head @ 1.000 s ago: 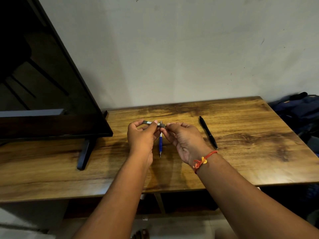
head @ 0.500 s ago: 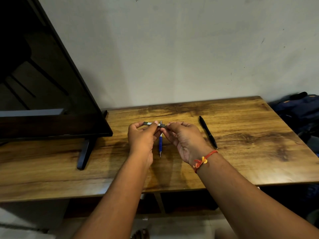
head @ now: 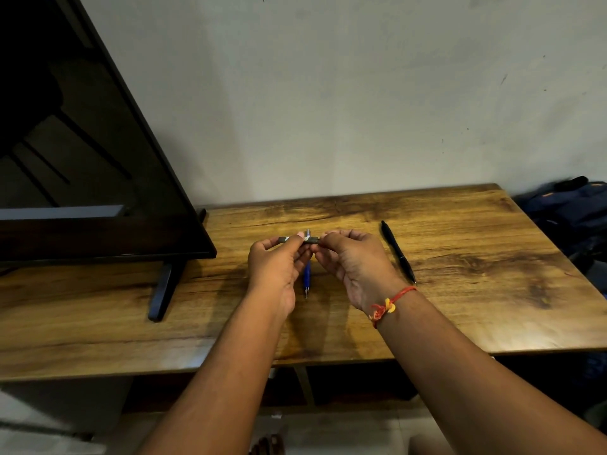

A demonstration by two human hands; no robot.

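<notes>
Both hands hold a dark grey pen [head: 297, 239] level above the wooden table [head: 460, 290]. My left hand [head: 276, 267] grips its left part with curled fingers and thumb. My right hand [head: 354, 264], with a red thread at the wrist, pinches its right end. Under the hands a blue pen [head: 307, 277] lies on the table, tip toward me, its far end partly hidden. A black pen [head: 398, 251] lies to the right of my right hand.
A large dark TV screen [head: 82, 159] stands on the table's left half on a black foot [head: 161, 290]. The wall rises right behind the table. Dark blue bags [head: 571, 211] lie beyond the table's right edge.
</notes>
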